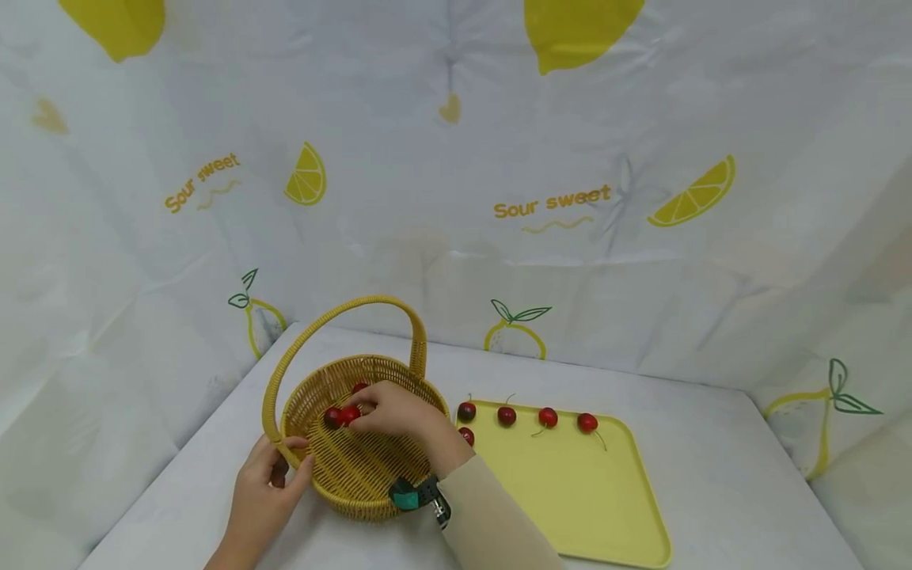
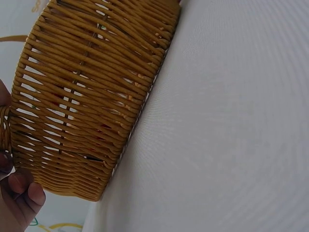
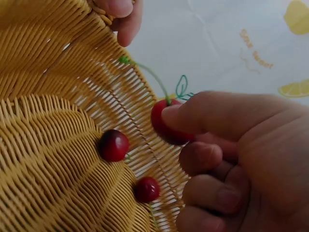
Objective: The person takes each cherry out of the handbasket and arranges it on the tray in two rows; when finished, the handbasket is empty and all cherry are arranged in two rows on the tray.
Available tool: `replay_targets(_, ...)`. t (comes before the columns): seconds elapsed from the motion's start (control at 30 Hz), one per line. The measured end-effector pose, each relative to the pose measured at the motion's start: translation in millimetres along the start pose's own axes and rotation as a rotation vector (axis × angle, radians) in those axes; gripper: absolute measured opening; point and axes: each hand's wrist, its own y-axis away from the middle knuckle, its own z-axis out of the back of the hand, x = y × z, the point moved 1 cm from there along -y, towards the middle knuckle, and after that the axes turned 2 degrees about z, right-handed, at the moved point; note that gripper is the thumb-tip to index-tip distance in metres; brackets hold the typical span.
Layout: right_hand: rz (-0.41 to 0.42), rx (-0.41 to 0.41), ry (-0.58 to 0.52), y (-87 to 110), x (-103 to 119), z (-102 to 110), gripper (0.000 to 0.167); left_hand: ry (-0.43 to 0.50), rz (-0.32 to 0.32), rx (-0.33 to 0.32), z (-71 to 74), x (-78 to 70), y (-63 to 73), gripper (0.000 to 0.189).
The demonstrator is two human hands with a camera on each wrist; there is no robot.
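A yellow-brown wicker basket [image 1: 363, 483] with a tall arched handle stands on the white table. Inside it, my right hand [image 1: 395, 410] pinches a red cherry [image 3: 170, 123] between thumb and fingers; its green stem sticks up in the right wrist view. Two more cherries, a dark one [image 3: 114, 145] and a smaller one [image 3: 147, 189], lie on the basket floor. At the basket's left side, my left hand [image 1: 269, 479] grips the rim by the foot of the handle. Only its fingertips [image 2: 36, 192] show at the edge of the left wrist view.
To the right of the basket lies a yellow tray [image 1: 584, 499]. Along its far edge sit several stemmed cherries [image 1: 548, 417], and one more cherry [image 1: 466, 435] is by its left edge. Behind the table hangs a white cloth [image 1: 427, 198] printed with lemons.
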Motion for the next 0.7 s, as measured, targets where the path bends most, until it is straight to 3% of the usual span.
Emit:
replay_targets(0.3,0.072,-0.076,-0.076,44.7,5,18,0.027,-0.010,0.039,0.006,-0.6,1.8,0.1,0.032)
replay_targets(0.5,0.109,-0.136,-0.191,75.1,-4,31,0.030,-0.026,0.047,0.002,0.0,1.3,0.5,0.032)
replay_targets(0.7,0.097,-0.208,-0.269,109.6,-15,51,0.033,-0.027,0.053,-0.005,0.0,-1.9,0.4,0.030)
